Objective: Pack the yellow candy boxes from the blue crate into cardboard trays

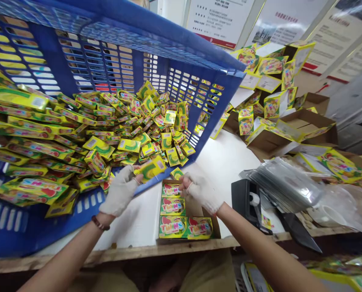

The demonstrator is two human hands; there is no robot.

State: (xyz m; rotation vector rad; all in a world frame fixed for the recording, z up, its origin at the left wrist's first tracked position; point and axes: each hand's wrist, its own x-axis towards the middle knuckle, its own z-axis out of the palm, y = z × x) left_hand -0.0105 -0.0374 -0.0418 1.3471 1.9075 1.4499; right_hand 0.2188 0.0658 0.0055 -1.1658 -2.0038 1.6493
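My left hand (120,191), in a white fingerless glove, grips a small yellow-green candy box (151,169) over the near rim of a blue plastic basket (216,117). Many similar boxes (129,145) lie heaped inside the basket. In front of me on the table, an open cardboard carton (194,207) holds several boxes marked TWINS (172,207), with bare cardboard showing at its right side. Gloved as well, my right hand (202,191) is over the carton's far end, fingers curled together. Whatever its fingertips pinch is hidden; a small yellow-green box (177,173) shows just beyond them.
A black tape dispenser (250,207) stands right of the carton. Beside it lies a stack of clear plastic sleeves (287,182). Open printed cartons (272,136) pile up at the back right. Posters (219,20) hang behind. The wooden table edge (129,254) runs along the front.
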